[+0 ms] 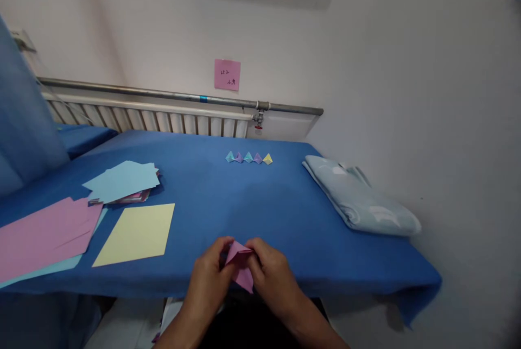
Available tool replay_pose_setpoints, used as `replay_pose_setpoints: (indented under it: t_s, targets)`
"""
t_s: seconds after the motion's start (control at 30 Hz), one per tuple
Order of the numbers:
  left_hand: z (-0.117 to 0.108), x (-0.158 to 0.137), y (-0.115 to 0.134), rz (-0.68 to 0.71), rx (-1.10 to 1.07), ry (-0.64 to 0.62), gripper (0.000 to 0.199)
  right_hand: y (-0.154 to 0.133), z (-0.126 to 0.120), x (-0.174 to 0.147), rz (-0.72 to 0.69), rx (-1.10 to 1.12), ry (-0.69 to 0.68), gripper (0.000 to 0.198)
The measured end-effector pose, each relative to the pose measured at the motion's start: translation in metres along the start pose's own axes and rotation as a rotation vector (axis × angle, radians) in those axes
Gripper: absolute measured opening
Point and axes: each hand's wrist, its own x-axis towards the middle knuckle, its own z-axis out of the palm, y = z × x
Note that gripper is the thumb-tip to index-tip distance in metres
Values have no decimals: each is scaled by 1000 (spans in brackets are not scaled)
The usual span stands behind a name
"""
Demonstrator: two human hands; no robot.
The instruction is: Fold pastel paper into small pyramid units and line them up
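A piece of folded pink paper (243, 272) is held between my two hands, just over the near edge of the table. My left hand (211, 273) pinches its left side between thumb and fingers. On the other side my right hand (273, 272) grips the paper's upper right edge. The paper is partly folded, with a flap at the top and a point hanging down. Farther back lies a row of several small folded paper pieces (248, 158) in teal, purple and yellow.
Left of my hands lie a yellow sheet (138, 234), pink sheets (49, 235) and a stack topped with light blue paper (124, 179). A folded pale blanket (358, 197) rests at the right of the blue-covered table (195, 175). Behind stands a radiator (163, 121) with a pipe.
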Motion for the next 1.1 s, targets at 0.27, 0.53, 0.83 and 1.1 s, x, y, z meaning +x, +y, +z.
replay_pose_setpoints:
  t_s: [0.27,0.53,0.83,1.1]
  targets:
    - [-8,-2,6,4,-2,-15,36,6,-3,-2,-144,76,-53,43]
    - [-10,-1,-7,-7,-180,-60,29,7,4,-3,-107,403,11,32]
    - [-16,-7,10,-100,-305,-130,26,-2,12,-8,408,768,-37,24]
    - [-31,-13,8,-207,-611,-265,36,-8,8,-7,449,792,13,22]
